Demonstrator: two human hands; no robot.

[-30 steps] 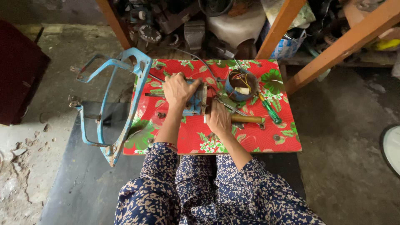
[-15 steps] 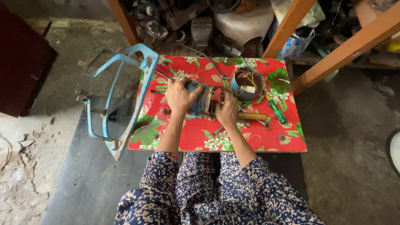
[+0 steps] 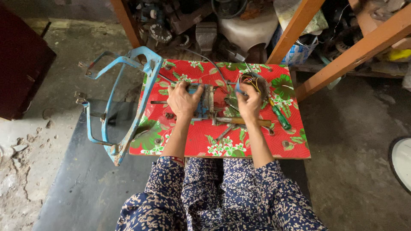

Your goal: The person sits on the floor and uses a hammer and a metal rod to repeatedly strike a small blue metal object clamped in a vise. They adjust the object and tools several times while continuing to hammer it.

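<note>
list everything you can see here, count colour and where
low table: one, red floral cover, centre
metal part: one, blue-grey, table middle, under the left hand
round wired part: one, dark with coloured wires, table back right
screwdriver: one, green handle, table right
wooden-handled tool: one, brown, below the right hand
metal frame: one, light blue, leaning at table's left edge
wooden beams: two, orange, upper right
left hand: one, on the metal part
right hand: one, by the round wired part

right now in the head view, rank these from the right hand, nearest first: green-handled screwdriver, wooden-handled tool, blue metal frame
1. wooden-handled tool: on the table just under the right hand.
2. green-handled screwdriver: a little further out to the right on the floral board.
3. blue metal frame: far across, off the table's left edge.
</note>
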